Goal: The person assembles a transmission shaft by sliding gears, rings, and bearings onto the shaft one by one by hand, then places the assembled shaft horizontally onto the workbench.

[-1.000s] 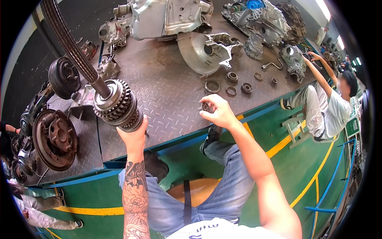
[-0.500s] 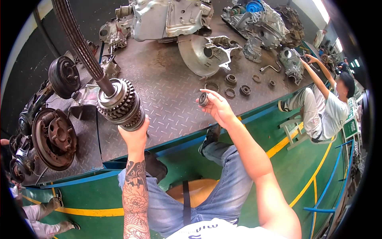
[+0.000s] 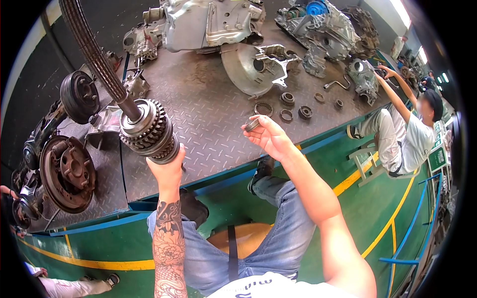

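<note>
Steel toothed gear shaft (image 3: 144, 129) in left hand (image 3: 168, 166); right hand (image 3: 268, 139) pinches small ring (image 3: 252, 124).

A person seated at a grey steel checker-plate workbench (image 3: 208, 119) grips the lower end of a long splined steel gear shaft (image 3: 144, 129) in the left hand (image 3: 168, 168), its stacked toothed gears just above the fist. The right hand (image 3: 271, 139) pinches a small dark metal ring (image 3: 252, 124) between its fingertips, to the right of the shaft. Loose round gears and bearing rings (image 3: 288, 107) lie farther back, near an aluminium bell housing (image 3: 248, 69). A rusty brake drum plate (image 3: 67, 174) sits at left; another seated person in a white shirt (image 3: 415, 139) works at far right.
</note>
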Demonstrator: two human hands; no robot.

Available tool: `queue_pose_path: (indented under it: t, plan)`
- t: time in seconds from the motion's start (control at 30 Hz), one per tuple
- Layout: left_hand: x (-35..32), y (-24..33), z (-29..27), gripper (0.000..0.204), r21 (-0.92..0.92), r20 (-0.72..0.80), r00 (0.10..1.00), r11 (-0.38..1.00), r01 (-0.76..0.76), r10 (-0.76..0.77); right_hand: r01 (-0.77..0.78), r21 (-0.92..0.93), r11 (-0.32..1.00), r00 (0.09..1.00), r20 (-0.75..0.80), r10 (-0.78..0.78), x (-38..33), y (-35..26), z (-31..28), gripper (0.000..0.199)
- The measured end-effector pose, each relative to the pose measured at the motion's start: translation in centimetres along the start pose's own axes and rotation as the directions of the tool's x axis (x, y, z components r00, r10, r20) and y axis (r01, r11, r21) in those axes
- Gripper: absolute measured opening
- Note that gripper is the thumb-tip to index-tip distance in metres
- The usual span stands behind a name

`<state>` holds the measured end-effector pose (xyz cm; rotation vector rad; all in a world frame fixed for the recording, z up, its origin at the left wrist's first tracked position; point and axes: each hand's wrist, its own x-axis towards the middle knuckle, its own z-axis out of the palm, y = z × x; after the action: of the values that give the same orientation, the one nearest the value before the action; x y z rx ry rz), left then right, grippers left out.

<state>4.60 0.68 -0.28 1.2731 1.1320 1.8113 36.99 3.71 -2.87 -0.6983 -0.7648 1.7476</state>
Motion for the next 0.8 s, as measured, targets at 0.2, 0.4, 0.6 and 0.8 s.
queue_pose_path:
  t: [0.2,0.4,0.6,0.8]
  plan:
    - [0.0,0.3,0.2,0.035,0.013,-0.004,1.000,1.000,-0.009,0.009,-0.069,0.028,0.997,0.997,-0.042,0.071,0.2,-0.1,-0.2,0.038]
    - [0.0,0.1,0.2,0.034,-0.009,-0.009,1.000,1.000,-0.025,0.025,-0.047,0.092,0.995,0.998,-0.042,0.051,0.2,0.3,-0.2,0.040]
    - [0.0,0.8,0.9,0.031,-0.055,-0.006,1.000,0.998,-0.028,0.028,-0.077,0.157,0.985,0.996,0.056,0.069,-0.1,-0.4,1.5,0.039]
    - [0.2,0.8,1.0,0.033,-0.045,-0.038,0.999,0.999,-0.025,0.023,-0.051,0.227,0.972,0.996,0.077,0.034,1.2,-2.0,5.4,0.045]
